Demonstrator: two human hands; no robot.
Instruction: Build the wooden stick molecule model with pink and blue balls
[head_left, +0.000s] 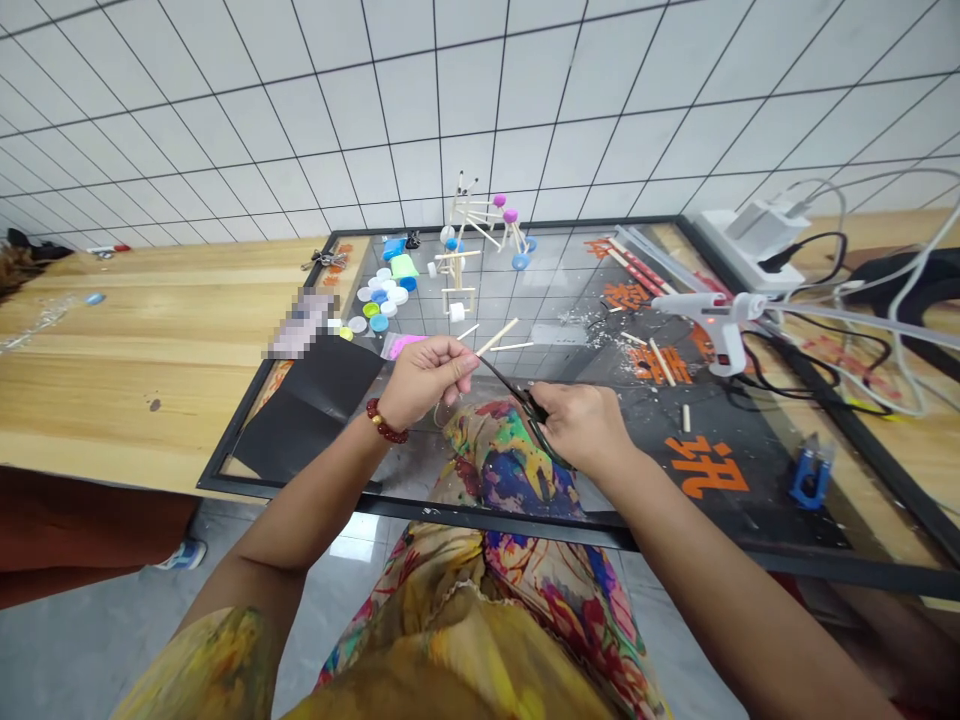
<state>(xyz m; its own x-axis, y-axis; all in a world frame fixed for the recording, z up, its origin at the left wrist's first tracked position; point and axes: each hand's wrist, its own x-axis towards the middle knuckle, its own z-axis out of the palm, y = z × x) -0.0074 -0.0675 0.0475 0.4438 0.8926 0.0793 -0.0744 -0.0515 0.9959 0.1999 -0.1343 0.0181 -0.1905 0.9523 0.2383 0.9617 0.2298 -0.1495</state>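
My left hand (431, 378), with a dark red bead bracelet on its wrist, is closed in a pinch on a thin pale wooden stick (499, 338). The stick points away from me to the right. My right hand (585, 422) grips black-handled scissors (529, 408); their dark blades reach left to my left fingertips and the near end of the stick. Whether the blades touch the stick I cannot tell. Just beyond my hands, more short sticks (512, 346) lie on the glass. Behind them stands a small stick structure (459, 268) with a white cap at its front.
Stick figures with pink and blue balls (511, 228) stand near the tiled wall. Bottle caps (379, 322) and black sheets (307, 410) lie left. At right are a white glue gun (720, 325), a blue-handled tool (811, 474), cables and a power strip (739, 250). Another person's clothing (90, 530) shows lower left.
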